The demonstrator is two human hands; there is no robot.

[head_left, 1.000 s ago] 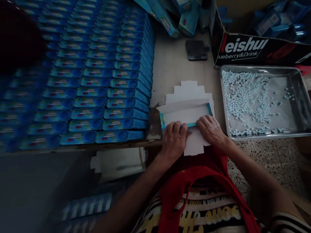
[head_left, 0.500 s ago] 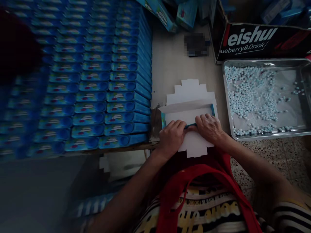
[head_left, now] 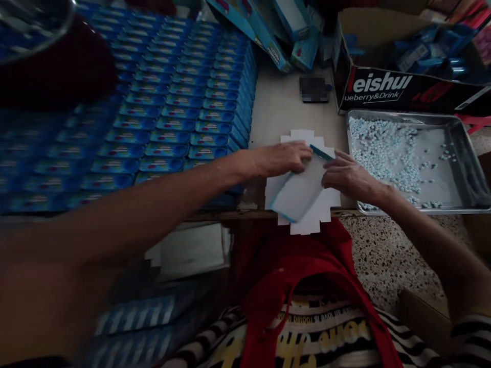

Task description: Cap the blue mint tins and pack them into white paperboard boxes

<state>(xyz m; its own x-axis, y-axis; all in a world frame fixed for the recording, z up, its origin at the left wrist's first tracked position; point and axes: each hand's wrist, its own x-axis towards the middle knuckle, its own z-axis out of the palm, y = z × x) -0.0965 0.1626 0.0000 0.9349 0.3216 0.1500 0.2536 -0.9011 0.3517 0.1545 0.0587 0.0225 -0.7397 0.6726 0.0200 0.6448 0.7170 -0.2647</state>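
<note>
A partly folded cardboard box (head_left: 301, 189), white inside with blue edges, lies slanted before me on flat white carton blanks (head_left: 324, 203). My left hand (head_left: 291, 155) grips its far end from the left, fingers curled over the edge. On the other side my right hand (head_left: 347, 176) holds the same end, with its fingertips at the blue flap (head_left: 321, 152). Both hands are slightly smeared by motion. To the right of my right hand stands a metal tray (head_left: 412, 209) with many small pale blue and white pellets (head_left: 383, 148).
Rows of blue packs (head_left: 172, 124) cover the table's left side. A dark red container (head_left: 69, 66) stands at upper left. Behind are blue cartons (head_left: 268, 38), a blurred dark object (head_left: 314, 89) and a black cardboard box (head_left: 383, 89) of blue packs. The table edge (head_left: 215, 215) runs close to me.
The box has turned from lying crosswise to slanting, its near end now towards me. My left hand has moved from the near edge to the far end; my right hand has moved farther from me.
</note>
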